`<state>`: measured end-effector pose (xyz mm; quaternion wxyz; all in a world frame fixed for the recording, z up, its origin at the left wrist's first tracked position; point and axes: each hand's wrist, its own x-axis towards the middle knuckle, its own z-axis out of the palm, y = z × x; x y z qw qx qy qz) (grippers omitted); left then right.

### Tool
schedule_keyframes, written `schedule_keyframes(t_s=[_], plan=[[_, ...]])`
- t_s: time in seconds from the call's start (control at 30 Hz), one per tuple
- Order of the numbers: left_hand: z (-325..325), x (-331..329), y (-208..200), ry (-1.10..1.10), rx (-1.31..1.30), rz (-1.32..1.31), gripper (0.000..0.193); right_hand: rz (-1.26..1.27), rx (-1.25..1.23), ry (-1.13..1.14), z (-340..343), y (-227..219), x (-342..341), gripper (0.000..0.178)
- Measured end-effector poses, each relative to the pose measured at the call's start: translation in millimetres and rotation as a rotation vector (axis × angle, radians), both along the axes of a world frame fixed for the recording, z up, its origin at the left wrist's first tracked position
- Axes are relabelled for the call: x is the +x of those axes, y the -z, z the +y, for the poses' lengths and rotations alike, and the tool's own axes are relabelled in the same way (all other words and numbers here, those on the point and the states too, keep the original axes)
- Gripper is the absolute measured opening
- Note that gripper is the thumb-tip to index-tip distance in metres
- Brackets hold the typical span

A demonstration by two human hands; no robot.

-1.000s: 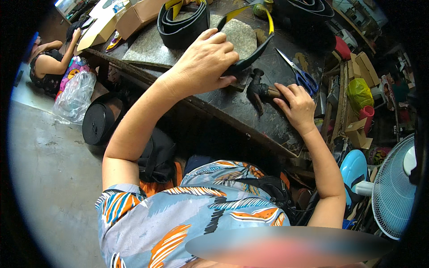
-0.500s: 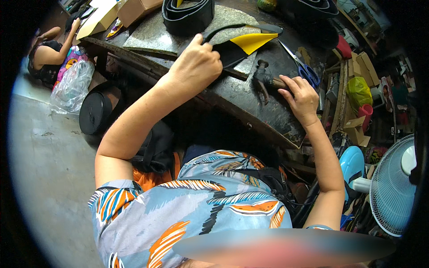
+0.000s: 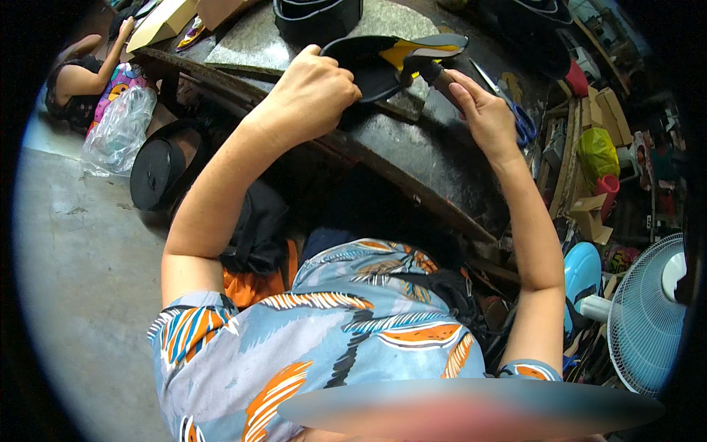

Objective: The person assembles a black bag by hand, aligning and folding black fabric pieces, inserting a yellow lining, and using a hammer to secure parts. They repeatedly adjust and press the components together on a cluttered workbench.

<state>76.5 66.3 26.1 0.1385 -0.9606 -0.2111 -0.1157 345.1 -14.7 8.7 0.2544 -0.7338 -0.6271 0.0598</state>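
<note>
My left hand [image 3: 315,94] is closed on the near left edge of a curved black-and-yellow piece [image 3: 361,66]. It looks like flexible sheet material with a yellow inner face, but its exact kind is unclear. The piece lies over a grey stone slab [image 3: 247,53] on the dark worktable. In my right hand [image 3: 484,114] is a hammer [image 3: 436,75], gripped by its handle with the fingers wrapped round it. The hammer's dark head is over the right part of the piece; whether they touch, I cannot tell. Blue-handled scissors [image 3: 524,124] lie just beyond my right hand.
A black coiled band [image 3: 318,23] stands on the slab behind the piece. The table's front edge [image 3: 420,195] runs diagonally before me. A white fan [image 3: 648,313] is close on the right. At far left, another person [image 3: 77,92] sits near a clear plastic bag [image 3: 119,136].
My right hand has lifted the hammer from the table and brought it up and left over the piece. The piece is now tilted, showing less yellow; my left hand has shifted slightly.
</note>
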Motion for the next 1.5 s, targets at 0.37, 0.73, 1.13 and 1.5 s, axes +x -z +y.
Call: schedule_keyframes(t_s=[0.37, 0.73, 1.13, 1.5], plan=[[1, -1, 3, -0.015, -0.013, 0.006, 0.025, 0.188, -0.025, 0.039, 1, -2, -7, 0.037], [-6, -5, -5, 0.023, -0.049, -0.028, 0.025, -0.179, 0.129, -0.1, 21, 13, -4, 0.037], [-8, -2, -4, -0.046, -0.095, 0.011, 0.026, -0.323, 0.13, -0.092, 42, -10, -28, 0.038], [-20, 7, -3, -0.061, -0.017, 0.073, 0.009, 0.009, -0.08, 0.06, -18, -10, 6, 0.036]])
